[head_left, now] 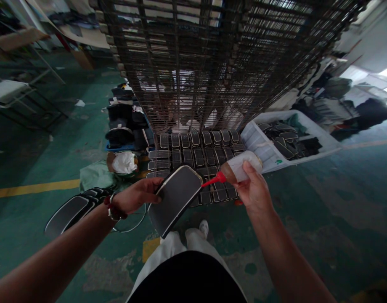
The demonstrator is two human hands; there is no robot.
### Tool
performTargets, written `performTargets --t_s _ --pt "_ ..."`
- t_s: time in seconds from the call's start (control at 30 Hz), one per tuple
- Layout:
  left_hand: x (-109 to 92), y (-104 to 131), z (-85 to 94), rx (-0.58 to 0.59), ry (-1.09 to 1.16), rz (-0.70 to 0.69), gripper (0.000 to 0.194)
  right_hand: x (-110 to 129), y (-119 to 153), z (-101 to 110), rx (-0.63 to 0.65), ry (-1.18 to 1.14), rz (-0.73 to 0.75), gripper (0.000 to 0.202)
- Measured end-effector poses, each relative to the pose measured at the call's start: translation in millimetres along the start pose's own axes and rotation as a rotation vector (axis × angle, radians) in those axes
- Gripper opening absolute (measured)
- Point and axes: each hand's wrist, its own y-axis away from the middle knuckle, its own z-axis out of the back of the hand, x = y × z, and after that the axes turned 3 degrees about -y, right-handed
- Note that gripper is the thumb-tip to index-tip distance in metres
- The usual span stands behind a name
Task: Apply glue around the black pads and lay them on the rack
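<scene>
My left hand (143, 195) grips a flat black panel (177, 198) with rounded corners and a pale edge line, thumb on top and fingers partly hidden underneath. The panel is tilted in front of my legs. In my right hand (253, 185) is a squeeze bottle (239, 167) with a white body, brownish contents near the neck and a red nozzle. The nozzle's tip meets the panel's upper right edge; I cannot tell whether anything flows out. Beyond the panel, rows of similar black panels (198, 156) lie on a low wire rack.
Stacked wire shelves (187, 63) rise straight ahead. A white bin (310, 156) of dark pieces stands at right. To the left are more stacked panels (69, 214), a green sack (97, 176), a bag with white contents (124, 162) and a pile of dark goods (124, 120).
</scene>
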Motion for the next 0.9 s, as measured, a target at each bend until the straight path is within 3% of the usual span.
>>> performTargets --t_s 0.57,0.9 --pt "2 -8 -17.8 -0.079 0.126 0.031 0.045 -4 0 -2 -0.09 -0.017 0.084 0.046" --pt "4 -13 -21.1 -0.096 0.222 0.028 0.043 -15 18 -4 -0.073 0.061 0.061 0.041"
